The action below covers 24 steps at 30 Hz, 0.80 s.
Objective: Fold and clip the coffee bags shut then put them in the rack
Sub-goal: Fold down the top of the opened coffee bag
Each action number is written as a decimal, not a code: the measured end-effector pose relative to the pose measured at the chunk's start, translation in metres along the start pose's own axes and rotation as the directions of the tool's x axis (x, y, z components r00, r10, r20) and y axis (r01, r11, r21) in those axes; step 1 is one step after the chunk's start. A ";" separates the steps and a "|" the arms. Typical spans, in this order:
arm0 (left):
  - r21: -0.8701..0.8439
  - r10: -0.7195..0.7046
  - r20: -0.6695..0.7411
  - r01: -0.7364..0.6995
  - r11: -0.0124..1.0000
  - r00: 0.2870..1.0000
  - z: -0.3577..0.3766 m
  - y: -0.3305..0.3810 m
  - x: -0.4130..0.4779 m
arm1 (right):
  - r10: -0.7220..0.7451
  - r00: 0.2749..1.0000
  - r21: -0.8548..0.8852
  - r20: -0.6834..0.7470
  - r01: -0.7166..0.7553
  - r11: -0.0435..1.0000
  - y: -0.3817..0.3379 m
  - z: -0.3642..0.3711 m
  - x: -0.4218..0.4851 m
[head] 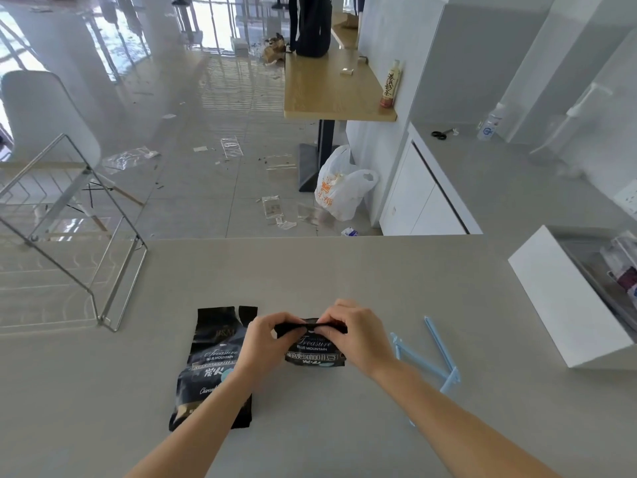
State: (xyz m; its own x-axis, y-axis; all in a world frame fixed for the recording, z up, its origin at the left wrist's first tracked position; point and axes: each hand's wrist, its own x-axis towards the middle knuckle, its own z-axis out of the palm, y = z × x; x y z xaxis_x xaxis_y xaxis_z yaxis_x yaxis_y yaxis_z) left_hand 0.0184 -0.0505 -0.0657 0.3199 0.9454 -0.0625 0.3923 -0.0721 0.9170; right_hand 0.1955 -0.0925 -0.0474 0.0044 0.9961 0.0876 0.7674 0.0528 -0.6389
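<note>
Black bag (315,353), folded top running left to right, pinched by my left hand (267,336) and right hand (360,334); clips (440,345) lie nearer the right.

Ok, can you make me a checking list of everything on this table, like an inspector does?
Surface: grey counter, flat and smooth.
Job's things: coffee bag with its top folded over; second coffee bag lying flat to its left, top not folded; two blue clips lying to the right, not on a bag; wire rack at the far left, no bag in it.
Clutter: white box at the right edge, contents too blurred to tell.
Hands: left hand and right hand both pinch the folded top.
Cables: nothing seen.
Surroundings: plastic scraps on the floor; white plastic bag beside a wooden table with a bottle on it.
</note>
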 end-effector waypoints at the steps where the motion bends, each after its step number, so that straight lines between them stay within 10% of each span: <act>1: 0.022 -0.021 0.024 0.020 1.000 0.999 0.000 0.001 0.000 | 0.037 0.998 0.016 0.049 -0.038 0.999 0.000 0.001 0.000; 13: 0.018 0.003 0.042 -0.004 1.000 0.999 0.002 0.000 -0.004 | 0.093 0.986 0.075 0.135 -0.104 0.992 0.012 -0.003 -0.001; 24: -0.070 -0.233 0.280 0.262 0.963 0.931 -0.003 -0.026 -0.008 | 0.151 0.931 0.214 0.331 -0.230 0.949 0.025 -0.009 -0.003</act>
State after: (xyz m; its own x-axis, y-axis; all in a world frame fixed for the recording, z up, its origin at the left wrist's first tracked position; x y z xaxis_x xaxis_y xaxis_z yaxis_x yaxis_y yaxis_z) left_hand 0.0032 -0.0556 -0.0882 0.4482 0.8082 -0.3821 0.4014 0.2000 0.8938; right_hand 0.2202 -0.0949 -0.0572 -0.0928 0.9590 -0.2679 0.5901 -0.1637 -0.7906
